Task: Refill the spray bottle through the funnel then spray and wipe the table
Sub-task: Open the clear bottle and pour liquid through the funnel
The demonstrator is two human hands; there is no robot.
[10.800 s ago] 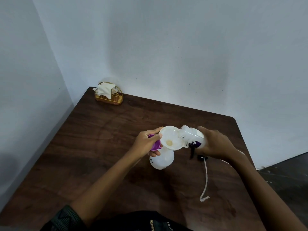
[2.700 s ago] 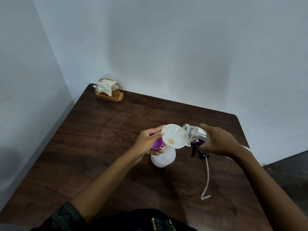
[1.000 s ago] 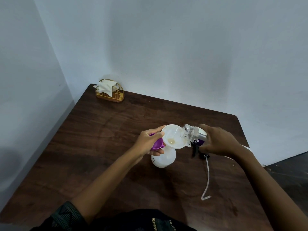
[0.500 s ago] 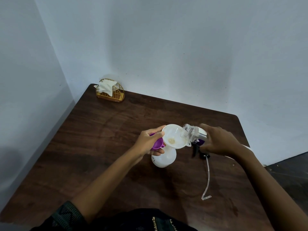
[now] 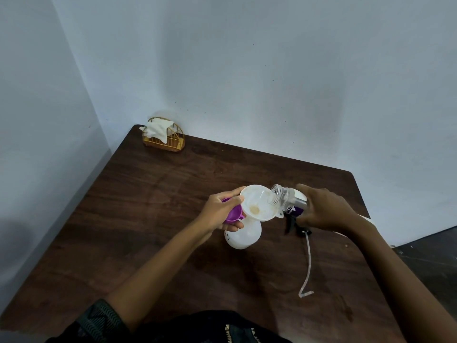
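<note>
A white spray bottle (image 5: 243, 233) stands on the dark wooden table (image 5: 153, 206) with a white funnel (image 5: 257, 203) in its neck. My left hand (image 5: 222, 211) grips the funnel's rim and a purple cap (image 5: 233, 215). My right hand (image 5: 326, 210) holds a clear refill bottle (image 5: 288, 198) with a purple label, tipped on its side with its open mouth over the funnel. The black spray trigger head (image 5: 293, 225) lies on the table under my right hand, and its clear dip tube (image 5: 308, 266) trails toward me.
A gold wire holder (image 5: 164, 139) with a white cloth (image 5: 157, 127) in it stands at the table's far left corner. Walls close in behind and on the left. The table's right edge drops to a dark floor (image 5: 430, 256).
Since 10.8 s ago the refill bottle has gone from white and full to clear at its neck. Both hands have held nearly still over the last second.
</note>
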